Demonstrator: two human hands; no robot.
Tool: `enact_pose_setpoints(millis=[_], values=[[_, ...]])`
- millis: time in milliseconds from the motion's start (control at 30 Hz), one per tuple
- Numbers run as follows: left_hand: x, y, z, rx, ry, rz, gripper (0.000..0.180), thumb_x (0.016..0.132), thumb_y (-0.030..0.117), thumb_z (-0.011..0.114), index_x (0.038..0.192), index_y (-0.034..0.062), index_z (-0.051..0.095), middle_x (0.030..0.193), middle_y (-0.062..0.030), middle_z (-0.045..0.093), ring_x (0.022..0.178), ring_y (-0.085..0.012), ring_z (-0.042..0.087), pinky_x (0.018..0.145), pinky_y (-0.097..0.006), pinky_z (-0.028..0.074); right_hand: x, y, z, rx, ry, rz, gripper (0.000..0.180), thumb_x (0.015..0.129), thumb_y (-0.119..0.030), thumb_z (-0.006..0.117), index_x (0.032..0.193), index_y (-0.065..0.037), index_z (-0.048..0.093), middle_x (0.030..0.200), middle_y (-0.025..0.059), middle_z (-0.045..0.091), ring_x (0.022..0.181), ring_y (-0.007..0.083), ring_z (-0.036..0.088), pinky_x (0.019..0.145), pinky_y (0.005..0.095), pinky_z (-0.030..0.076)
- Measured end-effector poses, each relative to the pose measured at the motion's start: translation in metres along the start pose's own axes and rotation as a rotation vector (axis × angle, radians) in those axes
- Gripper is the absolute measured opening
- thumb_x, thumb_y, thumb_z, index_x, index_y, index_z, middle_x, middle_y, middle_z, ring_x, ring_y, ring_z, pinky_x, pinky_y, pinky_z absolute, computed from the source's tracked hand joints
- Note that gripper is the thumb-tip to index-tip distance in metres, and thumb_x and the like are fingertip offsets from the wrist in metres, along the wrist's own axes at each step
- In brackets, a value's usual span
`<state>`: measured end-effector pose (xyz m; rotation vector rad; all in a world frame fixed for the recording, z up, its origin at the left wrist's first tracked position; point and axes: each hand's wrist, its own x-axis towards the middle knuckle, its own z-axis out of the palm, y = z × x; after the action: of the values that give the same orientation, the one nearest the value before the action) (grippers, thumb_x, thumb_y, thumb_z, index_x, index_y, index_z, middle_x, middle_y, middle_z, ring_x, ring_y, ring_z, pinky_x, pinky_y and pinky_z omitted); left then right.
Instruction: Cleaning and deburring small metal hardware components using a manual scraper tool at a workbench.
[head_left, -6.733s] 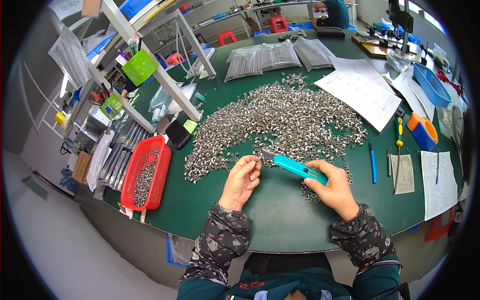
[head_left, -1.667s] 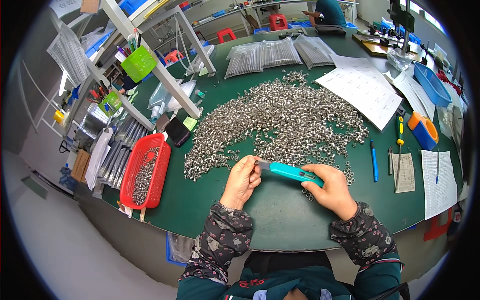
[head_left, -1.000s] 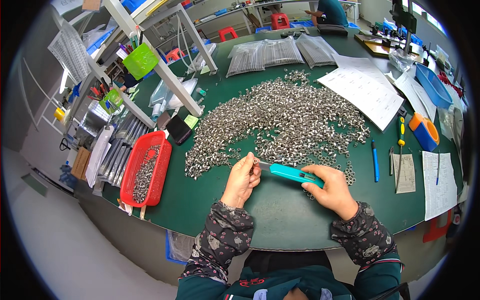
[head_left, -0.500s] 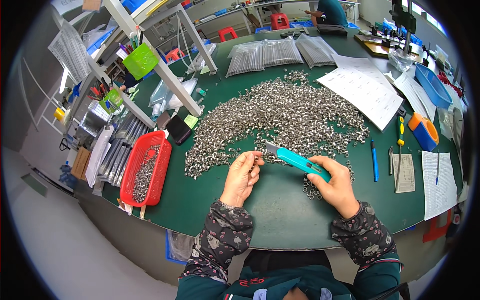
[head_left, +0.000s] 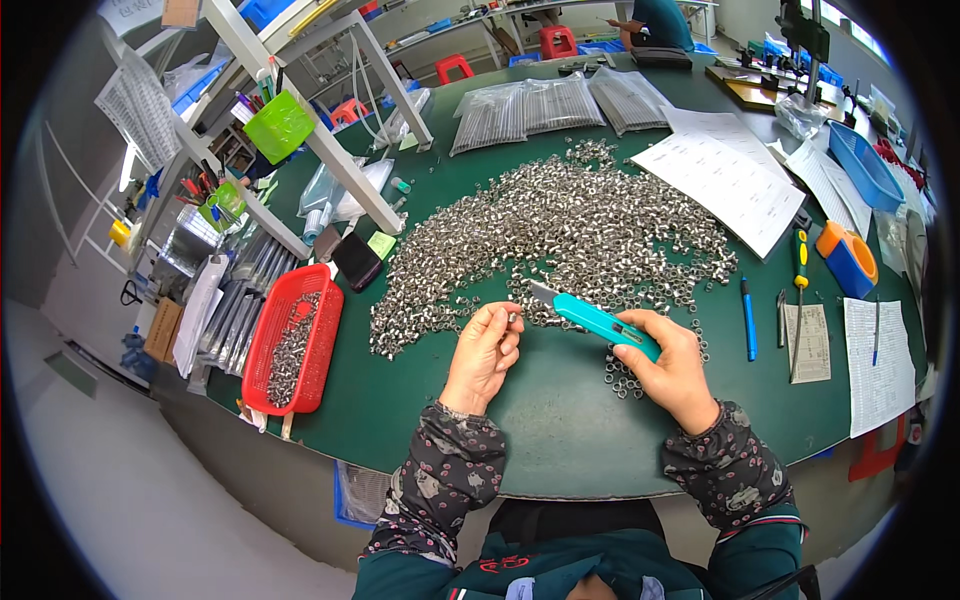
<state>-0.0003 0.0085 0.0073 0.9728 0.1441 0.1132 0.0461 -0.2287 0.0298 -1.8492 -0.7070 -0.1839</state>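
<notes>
My right hand (head_left: 672,362) is wrapped round a teal utility knife (head_left: 600,322), its blade out and pointing left toward my other hand. Thumb and fingers of my left hand (head_left: 484,352) are pinched on a small metal ring (head_left: 513,317), mostly covered by the fingertips. A short gap lies between the blade tip and that hand. Behind both hands spreads a wide heap of small shiny metal rings (head_left: 560,225) on the green table (head_left: 570,440). A few loose rings (head_left: 624,380) lie beside the knife's handle end.
At left stands a red basket (head_left: 325,340) part filled with metal pieces, near a black phone (head_left: 357,261). Bagged metal rods (head_left: 530,108) and paper sheets (head_left: 720,180) lie behind the heap. On the right are a blue pen (head_left: 749,320), a screwdriver (head_left: 800,262) and a tape dispenser (head_left: 846,262).
The fingers of my left hand have shifted slightly on the ring, and a little more of it shows. My right hand holds the knife in nearly the same place.
</notes>
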Motion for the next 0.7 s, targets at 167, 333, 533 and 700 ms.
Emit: enact_pose_setpoints(millis=[167, 333, 533, 700], values=[[-0.002, 0.001, 0.003, 0.006, 0.015, -0.01, 0.016, 0.092, 0.019, 0.051, 0.098, 0.0048, 0.056, 0.08, -0.001, 0.052, 0.055, -0.0033, 0.04, 0.04, -0.014, 0.029, -0.002, 0.0, 0.001, -0.015, -0.025, 0.016, 0.028, 0.072, -0.015, 0.067, 0.098, -0.005, 0.062, 0.084, 0.0141, 0.063, 0.075, 0.0298, 0.062, 0.066, 0.035, 0.048], [-0.005, 0.0, 0.002, 0.012, 0.015, -0.005, 0.015, 0.091, 0.019, 0.052, 0.097, 0.0049, 0.056, 0.079, -0.0006, 0.051, 0.055, -0.003, 0.039, 0.04, -0.014, 0.029, -0.004, -0.005, 0.0, -0.031, -0.131, 0.072, 0.028, 0.072, -0.016, 0.067, 0.098, -0.006, 0.062, 0.083, 0.0131, 0.063, 0.075, 0.0295, 0.062, 0.067, 0.0354, 0.048], [-0.002, -0.002, -0.001, -0.061, -0.028, -0.053, 0.016, 0.093, 0.022, 0.047, 0.095, 0.0067, 0.052, 0.081, -0.0046, 0.05, 0.057, -0.0079, 0.039, 0.04, -0.017, 0.029, -0.003, 0.004, -0.002, -0.012, -0.016, -0.047, 0.029, 0.072, -0.014, 0.067, 0.098, -0.003, 0.061, 0.088, 0.014, 0.064, 0.081, 0.0276, 0.063, 0.07, 0.0332, 0.048], [-0.006, 0.0, 0.016, 0.023, -0.082, -0.083, 0.006, 0.088, 0.012, 0.051, 0.087, 0.006, 0.051, 0.078, -0.0035, 0.052, 0.056, -0.0068, 0.041, 0.039, -0.018, 0.029, 0.009, 0.004, -0.008, 0.203, 0.165, 0.104, 0.026, 0.076, -0.01, 0.066, 0.1, 0.0, 0.06, 0.084, 0.0112, 0.064, 0.075, 0.0134, 0.061, 0.068, 0.0273, 0.047]])
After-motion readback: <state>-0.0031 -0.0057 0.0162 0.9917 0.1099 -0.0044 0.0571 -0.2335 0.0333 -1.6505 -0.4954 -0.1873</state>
